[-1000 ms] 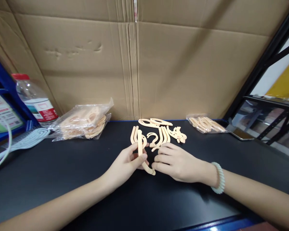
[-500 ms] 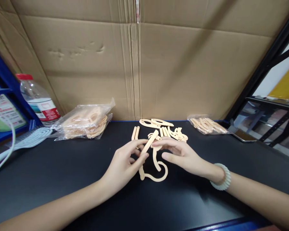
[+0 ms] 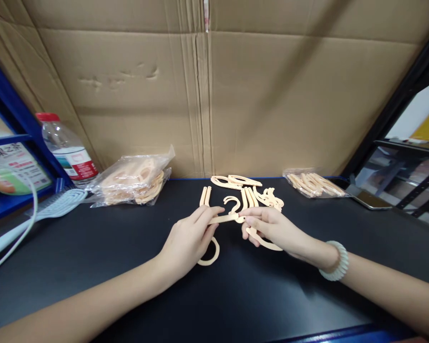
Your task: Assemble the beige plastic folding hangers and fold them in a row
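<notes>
My left hand (image 3: 188,243) is closed on a flat beige bar (image 3: 224,218), and a curved beige hook (image 3: 216,255) shows below its fingers. The bar's right end meets a small beige joint piece at the fingertips of my right hand (image 3: 271,228). That hand pinches this piece, and a curved beige arm (image 3: 266,244) extends beneath it. Just behind the hands a beige hook (image 3: 233,204) points up. Farther back on the black table lie several beige strips (image 3: 249,196), two more strips (image 3: 205,196), flat looped pieces (image 3: 236,181) and small curved pieces (image 3: 270,197).
Clear bags of beige parts lie at the back left (image 3: 136,183) and back right (image 3: 314,184). A bottle (image 3: 73,159), a pale blue brush (image 3: 62,202) and a white cable (image 3: 34,209) are at the left. A phone (image 3: 370,198) lies at the right. Cardboard (image 3: 128,95) stands behind.
The bar in my left hand has swung from steeply slanted to nearly level. My right hand has closed on the joint. The curved pieces have turned, one now left, one right.
</notes>
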Demonstrator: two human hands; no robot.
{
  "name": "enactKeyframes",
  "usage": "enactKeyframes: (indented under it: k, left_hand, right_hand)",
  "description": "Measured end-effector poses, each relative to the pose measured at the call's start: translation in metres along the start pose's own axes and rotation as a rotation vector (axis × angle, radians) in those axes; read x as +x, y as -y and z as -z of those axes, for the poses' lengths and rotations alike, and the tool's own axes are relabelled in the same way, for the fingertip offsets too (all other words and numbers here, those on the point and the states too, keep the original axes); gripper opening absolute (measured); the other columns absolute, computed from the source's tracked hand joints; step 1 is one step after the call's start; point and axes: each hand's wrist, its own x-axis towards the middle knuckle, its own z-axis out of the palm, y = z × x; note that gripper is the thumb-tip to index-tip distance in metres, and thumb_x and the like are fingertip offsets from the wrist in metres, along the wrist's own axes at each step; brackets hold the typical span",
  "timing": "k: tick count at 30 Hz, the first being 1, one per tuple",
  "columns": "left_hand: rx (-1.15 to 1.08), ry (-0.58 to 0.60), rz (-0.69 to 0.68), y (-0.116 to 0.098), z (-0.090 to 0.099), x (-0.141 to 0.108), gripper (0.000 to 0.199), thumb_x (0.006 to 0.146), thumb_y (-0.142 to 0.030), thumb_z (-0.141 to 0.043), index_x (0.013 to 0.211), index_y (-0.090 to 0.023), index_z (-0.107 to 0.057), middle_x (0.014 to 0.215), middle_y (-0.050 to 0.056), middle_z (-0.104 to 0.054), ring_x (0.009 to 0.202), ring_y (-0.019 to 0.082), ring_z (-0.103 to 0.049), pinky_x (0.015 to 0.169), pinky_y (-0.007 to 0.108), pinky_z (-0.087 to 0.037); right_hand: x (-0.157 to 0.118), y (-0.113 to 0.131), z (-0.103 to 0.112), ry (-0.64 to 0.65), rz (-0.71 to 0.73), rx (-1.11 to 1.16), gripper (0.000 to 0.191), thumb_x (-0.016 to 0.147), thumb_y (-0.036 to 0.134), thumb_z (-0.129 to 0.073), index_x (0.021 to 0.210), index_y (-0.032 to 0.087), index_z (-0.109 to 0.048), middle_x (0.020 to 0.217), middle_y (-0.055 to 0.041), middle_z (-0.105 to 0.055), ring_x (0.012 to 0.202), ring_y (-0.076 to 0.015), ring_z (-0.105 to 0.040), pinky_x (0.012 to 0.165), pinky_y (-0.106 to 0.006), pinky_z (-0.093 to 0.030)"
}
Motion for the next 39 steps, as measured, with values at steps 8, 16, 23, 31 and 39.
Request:
enactKeyframes:
  k: [8, 16, 23, 31, 39]
  left_hand:
    - [0.567, 0.241, -0.341, 0.000, 0.004, -0.004, 0.039, 0.090, -0.009, -0.047, 0.128, -0.018, -0.047, 0.091, 0.005, -0.067, 0.067, 0.021, -0.066, 0.050, 0.024, -0.045]
    - [0.614, 0.375, -0.333, -0.012, 0.006, -0.001, 0.026, 0.087, -0.004, -0.046, 0.110, -0.015, -0.052, 0.075, 0.001, -0.061, 0.052, 0.018, -0.059, 0.045, 0.025, -0.042]
    - [0.547, 0.400, -0.275, -0.016, 0.003, -0.003, 0.013, 0.094, -0.012, -0.040, 0.103, -0.016, -0.049, 0.072, 0.001, -0.062, 0.054, 0.019, -0.060, 0.047, 0.025, -0.038]
    - [0.389, 0.305, -0.242, -0.019, 0.002, -0.004, 0.021, 0.099, -0.022, -0.029, 0.096, -0.016, -0.049, 0.064, 0.000, -0.057, 0.048, 0.015, -0.052, 0.045, 0.023, -0.030]
    - [0.057, 0.302, -0.063, -0.018, 0.001, -0.006, 0.028, 0.099, -0.026, -0.026, 0.083, -0.019, -0.048, 0.059, -0.005, -0.043, 0.046, 0.011, -0.036, 0.046, 0.023, -0.026]
  right_hand:
    - [-0.006, 0.005, -0.009, 0.156, -0.005, -0.089, 0.035, 0.090, 0.045, -0.048, 0.078, 0.013, -0.058, 0.056, 0.0000, -0.062, 0.039, -0.0058, -0.045, 0.045, -0.020, -0.036]
    - [-0.010, 0.012, -0.016, 0.122, -0.113, -0.145, 0.026, 0.088, 0.033, -0.050, 0.075, 0.013, -0.061, 0.050, 0.0016, -0.061, 0.034, -0.0066, -0.050, 0.035, -0.016, -0.030]
    - [-0.016, 0.009, -0.021, -0.012, -0.019, -0.318, 0.027, 0.087, 0.026, -0.049, 0.063, 0.015, -0.056, 0.047, 0.0019, -0.059, 0.033, -0.0064, -0.051, 0.037, -0.015, -0.036]
    - [-0.023, 0.011, -0.024, -0.092, 0.204, -0.564, 0.039, 0.092, 0.029, -0.047, 0.055, 0.017, -0.051, 0.044, 0.0034, -0.055, 0.034, -0.0066, -0.054, 0.042, -0.015, -0.040]
    - [-0.027, 0.010, -0.026, -0.143, 0.553, -0.860, 0.036, 0.095, 0.022, -0.044, 0.060, 0.017, -0.051, 0.045, 0.0038, -0.052, 0.037, -0.0070, -0.049, 0.042, -0.018, -0.037]
